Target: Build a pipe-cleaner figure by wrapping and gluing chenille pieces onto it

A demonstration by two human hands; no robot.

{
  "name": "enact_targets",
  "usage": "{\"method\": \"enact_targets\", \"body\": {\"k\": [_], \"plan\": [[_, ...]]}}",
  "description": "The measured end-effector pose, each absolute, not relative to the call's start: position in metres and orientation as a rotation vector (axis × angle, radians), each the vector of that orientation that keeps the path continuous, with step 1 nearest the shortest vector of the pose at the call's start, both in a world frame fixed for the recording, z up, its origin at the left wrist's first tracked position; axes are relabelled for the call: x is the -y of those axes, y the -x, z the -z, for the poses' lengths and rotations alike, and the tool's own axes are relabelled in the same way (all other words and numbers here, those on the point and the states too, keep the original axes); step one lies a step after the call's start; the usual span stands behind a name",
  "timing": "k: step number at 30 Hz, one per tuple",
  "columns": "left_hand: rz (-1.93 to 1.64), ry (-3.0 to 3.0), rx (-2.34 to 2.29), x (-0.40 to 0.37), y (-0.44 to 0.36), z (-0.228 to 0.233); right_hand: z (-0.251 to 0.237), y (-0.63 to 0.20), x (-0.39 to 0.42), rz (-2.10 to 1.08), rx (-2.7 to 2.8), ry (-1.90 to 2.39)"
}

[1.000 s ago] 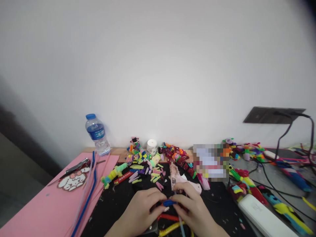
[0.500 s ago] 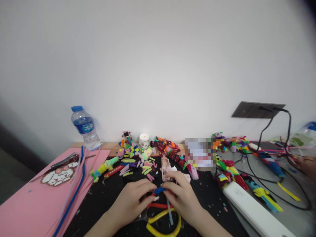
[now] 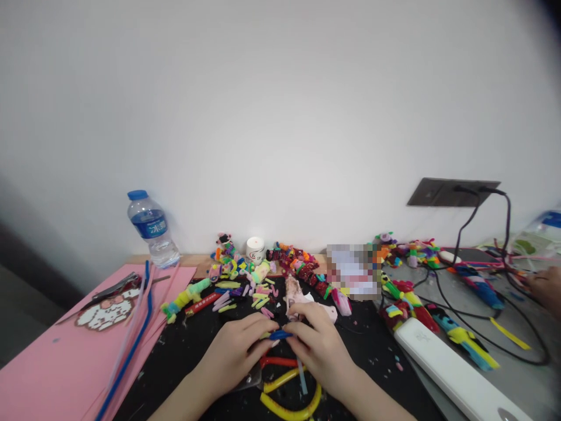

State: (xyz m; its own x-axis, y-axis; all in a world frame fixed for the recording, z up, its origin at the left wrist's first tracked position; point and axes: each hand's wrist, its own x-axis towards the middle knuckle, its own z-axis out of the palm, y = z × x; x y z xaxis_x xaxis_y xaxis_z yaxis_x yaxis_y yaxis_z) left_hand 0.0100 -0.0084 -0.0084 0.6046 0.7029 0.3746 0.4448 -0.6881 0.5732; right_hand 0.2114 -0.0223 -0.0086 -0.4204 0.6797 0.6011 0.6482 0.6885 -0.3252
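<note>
My left hand (image 3: 234, 351) and my right hand (image 3: 318, 345) meet over a black mat (image 3: 188, 356) and pinch a short blue fuzzy stick (image 3: 280, 335) between their fingertips. Just beyond my right hand lies a pink glue gun (image 3: 302, 301). Under my hands lie a red stick (image 3: 274, 361), a bent yellow stick (image 3: 289, 409) and a pale blue glue stick (image 3: 301, 380).
Pink foam sheets (image 3: 52, 374) at the left carry long sticks (image 3: 127, 351), pliers (image 3: 109, 288) and a cartoon cut-out (image 3: 103, 313). A water bottle (image 3: 151, 228), a white jar (image 3: 255, 250) and piles of coloured pieces (image 3: 245, 286) line the wall. A white power strip (image 3: 451, 374), cables and another person's hand (image 3: 546, 289) are at the right.
The view has tilted down and shifted right, so more of the mat below my hands shows. Both hands keep working the blue stick. Another person's hand has come into view at the right edge.
</note>
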Motion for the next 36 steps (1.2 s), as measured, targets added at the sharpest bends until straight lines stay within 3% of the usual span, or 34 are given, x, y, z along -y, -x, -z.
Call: {"method": "enact_targets", "body": {"k": [22, 36], "plan": [[-0.762, -2.361, -0.944, 0.0093, -0.0118, 0.0084, 0.0119, -0.2107, 0.0203, -0.245, 2.144, 0.992], [-0.732, -2.114, -1.082, 0.0117, -0.0166, 0.0037, 0.0076, -0.2113, 0.023, -0.09, 2.21, 0.996]]}}
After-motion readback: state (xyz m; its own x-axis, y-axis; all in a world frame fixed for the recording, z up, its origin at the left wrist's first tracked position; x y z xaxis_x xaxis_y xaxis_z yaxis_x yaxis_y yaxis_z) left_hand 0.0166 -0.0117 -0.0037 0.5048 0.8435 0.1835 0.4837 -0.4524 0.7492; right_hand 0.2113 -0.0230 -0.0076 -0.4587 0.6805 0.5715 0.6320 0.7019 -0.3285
